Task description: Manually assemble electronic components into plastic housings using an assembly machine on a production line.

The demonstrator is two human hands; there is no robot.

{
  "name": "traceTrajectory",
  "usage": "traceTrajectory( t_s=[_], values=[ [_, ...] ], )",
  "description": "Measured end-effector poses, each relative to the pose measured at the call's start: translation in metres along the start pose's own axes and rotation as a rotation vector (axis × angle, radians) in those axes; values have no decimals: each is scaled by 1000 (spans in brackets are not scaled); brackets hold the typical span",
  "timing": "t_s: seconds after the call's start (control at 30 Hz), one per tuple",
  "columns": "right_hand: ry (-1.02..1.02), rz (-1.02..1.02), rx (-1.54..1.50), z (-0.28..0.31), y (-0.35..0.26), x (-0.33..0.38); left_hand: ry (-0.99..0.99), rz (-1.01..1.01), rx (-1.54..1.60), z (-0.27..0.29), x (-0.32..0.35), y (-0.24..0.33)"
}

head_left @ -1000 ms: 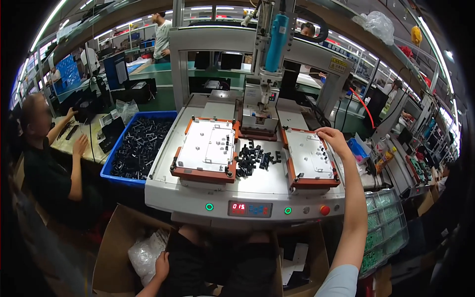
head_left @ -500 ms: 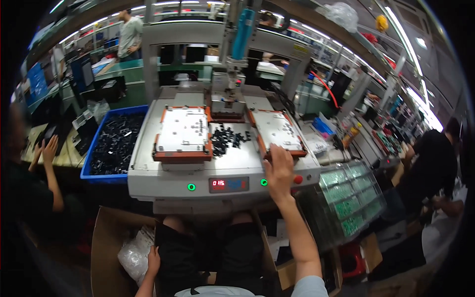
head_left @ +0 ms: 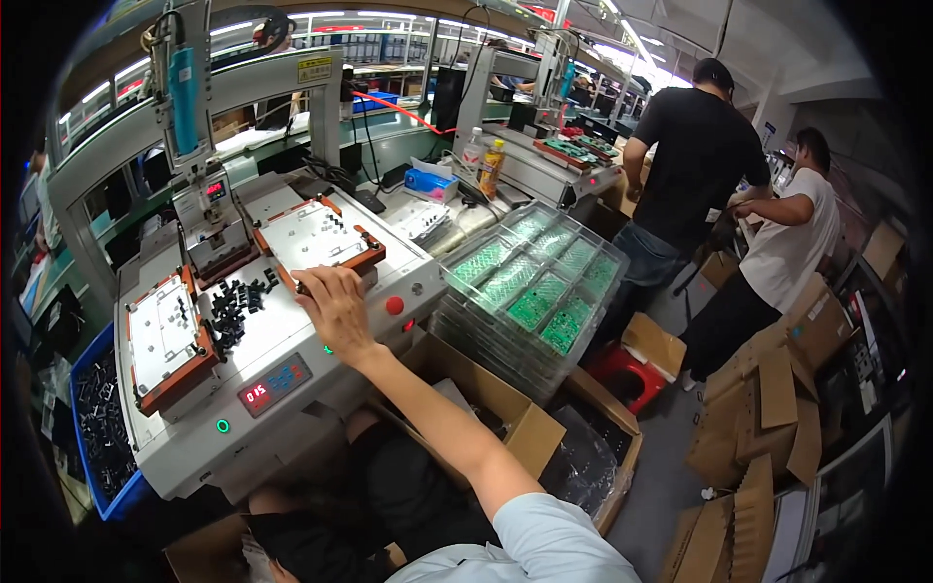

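My right hand (head_left: 336, 307) lies palm down, fingers apart, on the white deck of a desktop machine (head_left: 321, 389). Its fingertips touch the front corner of the right orange-framed fixture plate (head_left: 313, 236). Nothing shows in the hand. A pile of small black parts (head_left: 237, 301) lies just left of it, between this plate and the left fixture plate (head_left: 163, 336). A red round button (head_left: 394, 305) sits right of my wrist, and a red digit display (head_left: 275, 381) is on the front panel below. My left hand is out of view.
A stack of clear trays with green circuit boards (head_left: 530, 291) stands right of the machine. Open cardboard boxes (head_left: 505, 418) sit below it, and a blue bin of black parts (head_left: 97, 428) is at left. Two people (head_left: 700, 165) stand at right near a red stool (head_left: 632, 374).
My right hand drew back from the far right side of the right fixture plate to its front corner. The view swung right, bringing in the tray stack and two standing people.
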State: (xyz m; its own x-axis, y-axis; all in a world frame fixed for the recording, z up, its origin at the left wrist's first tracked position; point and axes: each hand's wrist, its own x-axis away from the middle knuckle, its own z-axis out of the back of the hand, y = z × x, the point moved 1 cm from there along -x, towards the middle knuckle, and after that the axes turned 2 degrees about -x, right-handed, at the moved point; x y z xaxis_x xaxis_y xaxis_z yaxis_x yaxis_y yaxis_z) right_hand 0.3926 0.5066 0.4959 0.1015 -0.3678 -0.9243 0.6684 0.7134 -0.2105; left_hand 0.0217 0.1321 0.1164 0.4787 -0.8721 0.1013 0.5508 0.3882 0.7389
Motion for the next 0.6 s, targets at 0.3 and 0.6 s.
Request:
traceTrajectory(
  t_s=[0.3, 0.6],
  values=[
    [21, 6, 15, -5, -3, 1, 19, 9, -32, 13, 5, 31],
    [22, -9, 21, -2, 0, 3, 52, 9, -21, 18, 15, 72]
  ],
)
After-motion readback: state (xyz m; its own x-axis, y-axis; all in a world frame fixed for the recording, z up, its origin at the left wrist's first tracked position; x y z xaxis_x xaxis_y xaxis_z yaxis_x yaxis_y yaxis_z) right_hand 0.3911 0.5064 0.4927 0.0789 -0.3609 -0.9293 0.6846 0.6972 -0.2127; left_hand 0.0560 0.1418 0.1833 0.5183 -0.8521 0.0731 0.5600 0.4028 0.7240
